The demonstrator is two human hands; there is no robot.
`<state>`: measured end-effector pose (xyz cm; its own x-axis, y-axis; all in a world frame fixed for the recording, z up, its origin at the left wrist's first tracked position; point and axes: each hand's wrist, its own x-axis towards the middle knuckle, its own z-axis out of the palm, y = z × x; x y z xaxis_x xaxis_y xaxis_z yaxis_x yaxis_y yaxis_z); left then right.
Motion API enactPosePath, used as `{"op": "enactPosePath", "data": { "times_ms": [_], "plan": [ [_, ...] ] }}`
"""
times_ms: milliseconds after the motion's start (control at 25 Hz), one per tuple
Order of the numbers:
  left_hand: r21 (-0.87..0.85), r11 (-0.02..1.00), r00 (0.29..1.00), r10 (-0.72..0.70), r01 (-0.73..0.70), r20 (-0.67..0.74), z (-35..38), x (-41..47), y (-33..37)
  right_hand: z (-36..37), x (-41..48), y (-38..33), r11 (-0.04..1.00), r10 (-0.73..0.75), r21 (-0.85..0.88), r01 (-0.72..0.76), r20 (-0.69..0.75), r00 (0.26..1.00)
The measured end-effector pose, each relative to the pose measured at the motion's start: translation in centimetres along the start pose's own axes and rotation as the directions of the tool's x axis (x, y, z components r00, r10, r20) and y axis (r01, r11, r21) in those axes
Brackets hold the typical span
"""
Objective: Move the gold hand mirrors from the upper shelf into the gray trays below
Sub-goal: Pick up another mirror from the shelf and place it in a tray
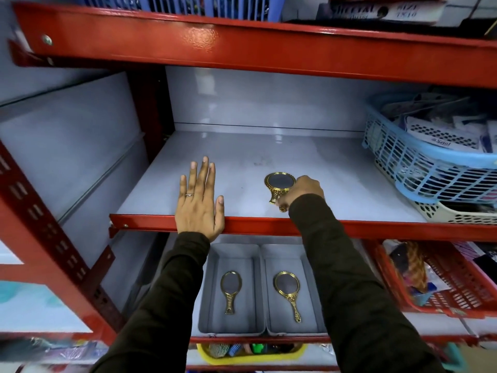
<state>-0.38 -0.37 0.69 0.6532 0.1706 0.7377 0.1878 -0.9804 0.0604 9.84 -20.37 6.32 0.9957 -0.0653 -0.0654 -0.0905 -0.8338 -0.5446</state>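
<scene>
In the middle of the frame, the upper shelf (309, 154) showed a pale gray surface edged in red. The left hand (200, 200) lay flat on it at center left, palm down, fingers spread wide and holding nothing, with a ring (189, 195) on one finger and the heel of the hand over the shelf's red front lip. To its right, the right hand (305, 191) was curled around the handle of a gold hand mirror (279, 185), whose round dark glass faced up and stood just left of the knuckles; the lower tip of the handle poked out below the hand near the shelf's front edge. Whether the mirror was lifted or resting on the shelf could not be told. Both forearms wore dark sleeves (349, 278) rising from the bottom of the frame.

Below the shelf, in the lower center, two gray trays sat side by side and touching. The left tray (212, 292) held one gold mirror (230, 288) lying flat, handle toward the viewer. The right tray (317, 297) held a second mirror (287, 290), its handle angled slightly to the right.

At the right edge of the upper shelf, a light blue basket (419, 168) full of packets sat tilted on a white basket (451, 215). A red basket (443, 289) sat lower right, and a yellow basket (250, 355) showed under the trays.
</scene>
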Motion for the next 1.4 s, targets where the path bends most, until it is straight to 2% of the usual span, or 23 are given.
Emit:
{"op": "enactPosePath", "data": {
  "times_ms": [80,200,320,440,520,640,760,880,960,1040,1120,1240,1400],
  "plan": [
    [0.009,1.0,1.0,0.002,-0.002,0.006,0.0,0.0,0.0,-0.2,0.7,0.2,0.997,0.029,0.076,-0.033,0.059,0.998],
    [-0.002,1.0,1.0,0.005,-0.005,0.017,0.0,0.1,0.0,-1.6,0.8,0.8,0.917,0.064,0.365,-0.162,0.267,0.962],
    [0.0,1.0,1.0,0.002,-0.002,0.029,-0.2,0.1,0.1,-3.6,-0.3,1.7,0.764,-0.034,0.61,-0.21,0.363,0.931],
    [-0.005,1.0,0.999,-0.005,0.005,0.033,-0.4,0.0,0.0,-5.6,-2.5,3.3,0.673,-0.165,0.709,-0.209,0.419,0.893],
    [-0.002,1.0,0.999,-0.007,0.007,0.033,-0.5,0.0,0.1,-6.6,-4.3,5.3,0.686,-0.261,0.702,-0.191,0.482,0.837],
    [-0.006,1.0,0.999,-0.009,0.009,0.034,-0.6,0.1,0.2,-6.5,-7.0,9.2,0.772,-0.324,0.618,-0.146,0.581,0.746],
    [0.012,1.0,0.999,-0.017,0.016,0.045,-0.5,-0.1,0.3,-3.7,-9.0,13.9,0.877,-0.233,0.442,-0.188,0.734,0.638],
    [0.03,0.999,0.999,-0.024,0.023,0.039,-0.4,-0.1,0.3,0.1,-9.5,18.2,0.909,-0.074,0.273,-0.315,0.85,0.522],
    [0.032,0.999,0.999,-0.023,0.022,0.028,-0.2,-0.1,0.3,3.3,-8.9,20.0,0.87,0.059,0.217,-0.442,0.846,0.531],
    [0.034,0.999,1.0,-0.016,0.015,0.021,0.0,-0.1,0.2,7.1,-7.6,20.8,0.797,0.211,0.216,-0.564,0.775,0.595],
    [0.038,0.999,1.0,-0.012,0.012,0.005,0.2,0.0,0.1,10.6,-6.4,20.8,0.741,0.327,0.221,-0.635,0.706,0.628],
    [0.035,0.999,1.0,0.001,0.0,-0.022,0.4,0.0,0.0,14.3,-5.5,21.0,0.683,0.421,0.229,-0.693,0.653,0.63],
    [0.04,0.999,0.999,0.015,-0.013,-0.047,0.7,0.1,-0.1,16.6,-5.4,21.6,0.652,0.448,0.292,-0.7,0.597,0.666]
  ]
}}
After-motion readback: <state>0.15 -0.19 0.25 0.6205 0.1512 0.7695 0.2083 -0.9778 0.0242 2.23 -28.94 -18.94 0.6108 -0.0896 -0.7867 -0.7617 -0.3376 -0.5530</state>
